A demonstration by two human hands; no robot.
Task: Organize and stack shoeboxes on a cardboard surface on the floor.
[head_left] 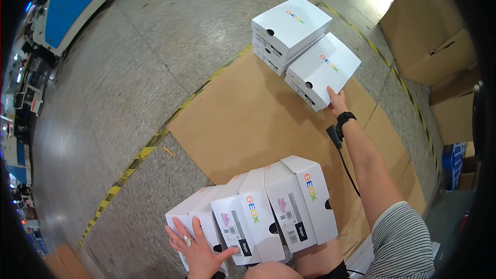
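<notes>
The left hand (pixel 199 248) lies with fingers spread flat on the nearest of four white shoeboxes (pixel 258 212) leaning in a row, apparently steadying them. Farther out, the right hand (pixel 337 102) grips the corner of a closed box (pixel 323 70) (contents unseen) on flattened cardboard (pixel 248 124), beside a two-box stack (pixel 289 31).

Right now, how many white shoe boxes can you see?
7, maybe more hidden. Three far ones: a stack of two and one beside it, touched by the right hand. Four near ones in a row, the left hand on the leftmost.
</notes>
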